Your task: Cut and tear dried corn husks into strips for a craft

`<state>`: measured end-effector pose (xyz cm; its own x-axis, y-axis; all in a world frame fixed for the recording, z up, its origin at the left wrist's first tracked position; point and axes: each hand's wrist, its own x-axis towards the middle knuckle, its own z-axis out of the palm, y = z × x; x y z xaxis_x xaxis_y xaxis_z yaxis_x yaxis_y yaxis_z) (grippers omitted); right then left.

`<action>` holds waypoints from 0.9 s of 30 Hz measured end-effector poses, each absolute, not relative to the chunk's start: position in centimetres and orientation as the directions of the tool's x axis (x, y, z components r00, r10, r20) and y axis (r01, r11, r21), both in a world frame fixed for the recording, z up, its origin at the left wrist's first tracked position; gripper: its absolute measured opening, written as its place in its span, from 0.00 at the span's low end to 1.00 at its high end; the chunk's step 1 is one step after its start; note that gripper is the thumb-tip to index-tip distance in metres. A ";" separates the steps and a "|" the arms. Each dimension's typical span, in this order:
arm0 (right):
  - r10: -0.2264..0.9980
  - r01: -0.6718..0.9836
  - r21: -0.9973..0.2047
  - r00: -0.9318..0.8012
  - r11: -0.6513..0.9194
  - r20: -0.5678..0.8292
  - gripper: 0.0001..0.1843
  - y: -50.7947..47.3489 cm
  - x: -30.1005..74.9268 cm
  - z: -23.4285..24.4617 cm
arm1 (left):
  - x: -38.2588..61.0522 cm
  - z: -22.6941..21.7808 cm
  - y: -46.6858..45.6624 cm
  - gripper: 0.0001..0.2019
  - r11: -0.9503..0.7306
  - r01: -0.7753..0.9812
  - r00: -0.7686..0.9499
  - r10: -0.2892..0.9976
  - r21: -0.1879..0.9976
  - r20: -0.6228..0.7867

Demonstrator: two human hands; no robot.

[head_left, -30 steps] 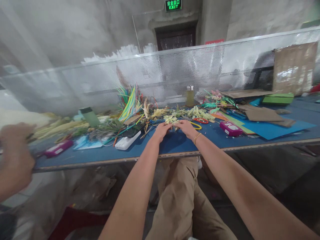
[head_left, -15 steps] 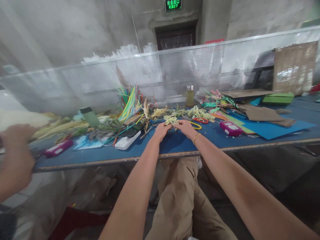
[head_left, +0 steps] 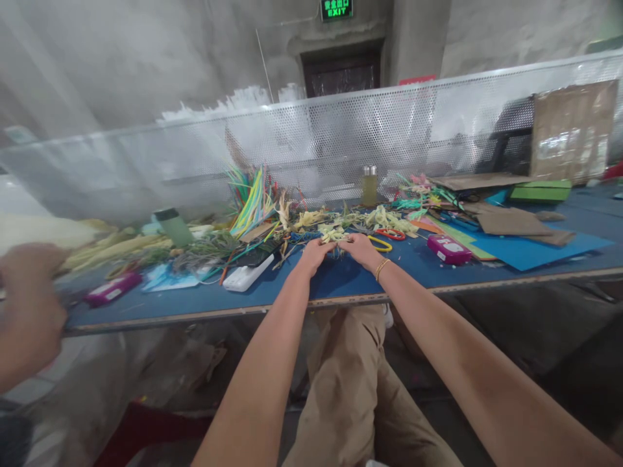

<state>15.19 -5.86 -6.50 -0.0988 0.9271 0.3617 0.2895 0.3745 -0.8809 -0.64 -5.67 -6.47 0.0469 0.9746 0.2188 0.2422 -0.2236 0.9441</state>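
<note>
Both my hands reach out to the middle of the blue table [head_left: 341, 282]. My left hand [head_left: 314, 252] and my right hand [head_left: 360, 248] meet there with fingers closed around a small bundle of pale yellow-green strips [head_left: 333, 235]. A gold bracelet [head_left: 382, 268] circles my right wrist. Yellow scissors [head_left: 381, 244] and red scissors [head_left: 390, 234] lie just right of my right hand.
Another person's hand [head_left: 26, 311] is blurred at the left edge. Coloured strips [head_left: 253, 198], a green cup [head_left: 174, 226], a white box [head_left: 247, 273], pink cases [head_left: 448, 250] [head_left: 112, 289], a jar [head_left: 369, 186], blue paper [head_left: 530, 250] and cardboard [head_left: 511, 224] litter the table. A perforated metal screen [head_left: 341, 143] backs it.
My hands have shifted very slightly while working the strips. The other person's hand at the left has moved a little.
</note>
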 end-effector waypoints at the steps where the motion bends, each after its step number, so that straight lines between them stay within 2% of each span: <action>1: 0.928 0.275 -0.887 -0.097 0.372 0.359 0.12 -5.8 15.2 -6.5 | -0.6 -6.4 -5.8 0.12 -0.216 0.220 0.051 0.976 0.951 0.210; 5: 0.931 0.204 -0.909 -0.088 0.365 0.354 0.12 -5.6 15.1 -6.6 | -0.3 -6.2 -6.0 0.12 -0.191 0.117 0.053 0.981 0.974 0.186; 9: 0.924 0.167 -0.910 -0.121 0.378 0.362 0.15 -5.7 15.3 -6.4 | -0.5 -6.3 -5.7 0.13 -0.192 0.099 0.040 0.981 0.976 0.189; 19: 0.915 0.275 -0.873 -0.097 0.403 0.392 0.13 -5.8 15.2 -6.5 | -0.3 -6.3 -5.9 0.11 -0.175 0.106 0.032 0.984 0.979 0.173; 23: 0.897 0.270 -0.856 -0.112 0.441 0.427 0.14 -5.7 15.2 -6.6 | -0.2 -6.0 -6.2 0.17 -0.176 0.041 0.059 0.983 0.983 0.174; 27: 0.891 0.263 -0.852 -0.153 0.453 0.426 0.18 -5.7 15.2 -6.7 | -0.3 -5.9 -6.0 0.20 -0.193 -0.037 0.012 0.981 0.981 0.193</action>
